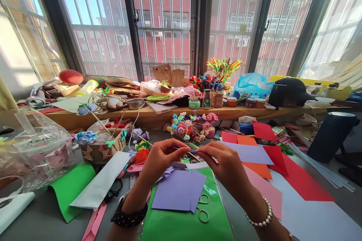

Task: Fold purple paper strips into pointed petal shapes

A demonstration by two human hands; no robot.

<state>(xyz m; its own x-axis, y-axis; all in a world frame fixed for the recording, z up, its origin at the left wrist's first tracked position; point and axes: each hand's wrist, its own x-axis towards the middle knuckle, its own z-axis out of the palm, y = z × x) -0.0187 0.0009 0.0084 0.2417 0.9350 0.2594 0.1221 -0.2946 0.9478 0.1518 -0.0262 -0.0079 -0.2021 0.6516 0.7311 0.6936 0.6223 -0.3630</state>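
Observation:
My left hand (166,157) and my right hand (222,160) are raised over the table with their fingertips close together. Each pinches a small piece of purple paper (192,150), mostly covered by the fingers. Beneath them, purple paper sheets (173,192) lie on a green sheet (169,229) in a clear sleeve. A pair of scissors (204,216) rests beside the purple sheets, its blades hidden under the paper. Small folded purple pieces (166,173) sit just past my left wrist.
Red (304,175), orange and pink paper covers the right side. At left stand a cardboard box (103,148) with paper flowers and a clear plastic bag (42,150). Small crafted flowers (186,126) are straight ahead, below a cluttered ledge. A dark bottle (329,137) stands far right.

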